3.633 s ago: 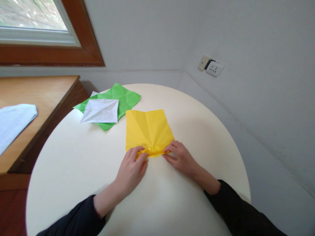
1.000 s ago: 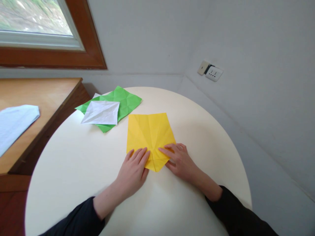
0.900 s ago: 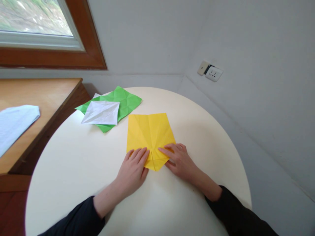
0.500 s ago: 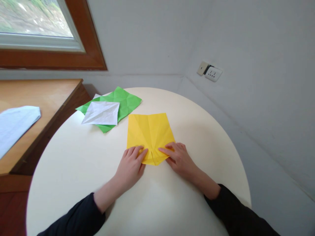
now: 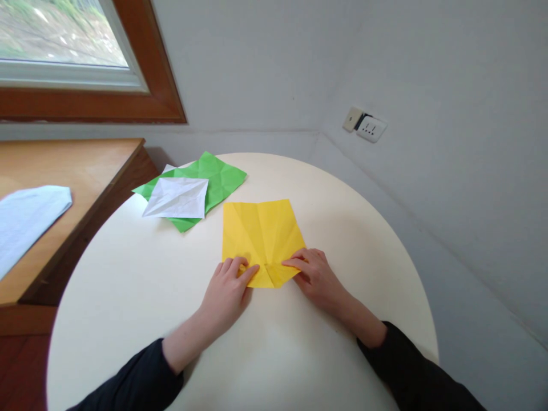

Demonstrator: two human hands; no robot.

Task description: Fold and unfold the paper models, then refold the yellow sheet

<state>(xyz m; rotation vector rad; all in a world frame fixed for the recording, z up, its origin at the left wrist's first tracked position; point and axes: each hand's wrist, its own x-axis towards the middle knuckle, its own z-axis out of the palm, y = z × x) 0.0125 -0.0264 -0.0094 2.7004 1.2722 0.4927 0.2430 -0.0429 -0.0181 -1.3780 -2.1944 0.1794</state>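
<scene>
A creased sheet of yellow paper (image 5: pixel 262 228) lies on the round white table (image 5: pixel 141 297), its near edge folded up in a narrow strip. My left hand (image 5: pixel 229 282) grips the near left part of the sheet, thumb on top of the fold and fingers curled at the side. On the opposite side, my right hand (image 5: pixel 314 275) pinches the near right corner between thumb and fingers. Between the two hands the folded strip shows a crease near the middle. The undersides of the held corners are hidden by my fingers.
Beyond the yellow sheet, at the back left, a green paper (image 5: pixel 222 180) lies with a creased white paper (image 5: pixel 178 197) on top. A wooden desk (image 5: pixel 85 160) with a pale blue cloth-like item (image 5: pixel 34 220) stands left. A wall socket (image 5: pixel 371 129) is at the right.
My right hand has shifted slightly right with its corner. The near strip now lies folded flatter and wider between my hands, its near edge straighter. My left hand has barely moved.
</scene>
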